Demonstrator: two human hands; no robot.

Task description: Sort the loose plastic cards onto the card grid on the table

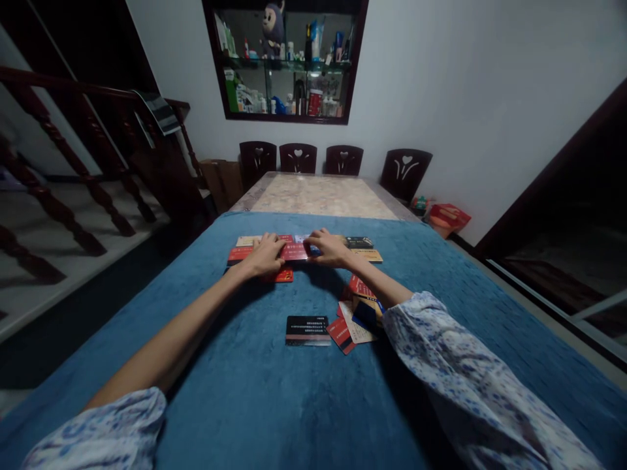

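Rows of cards lie side by side on the blue cloth (274, 405). A red card (295, 252) is between my two hands in the middle row. My left hand (267, 256) rests over the cards, its bent fingertips at the red card's left edge. At the right edge, my right hand (329, 249) is curled with thumb and fingers close together; a bit of blue card shows beneath it. Red cards (238, 254) lie left of my left hand, and a red and yellow card (285, 275) is just below it. A black card (359, 242) and an orange card (368, 255) lie to the right.
Nearer me, a black card (307, 331) lies apart, beside a loose, overlapping pile of cards (360, 326) partly under my right forearm. Beyond the cloth is the bare tabletop (326, 194). Dark chairs (345, 160) stand behind it. A wooden railing (81, 166) runs along the left.
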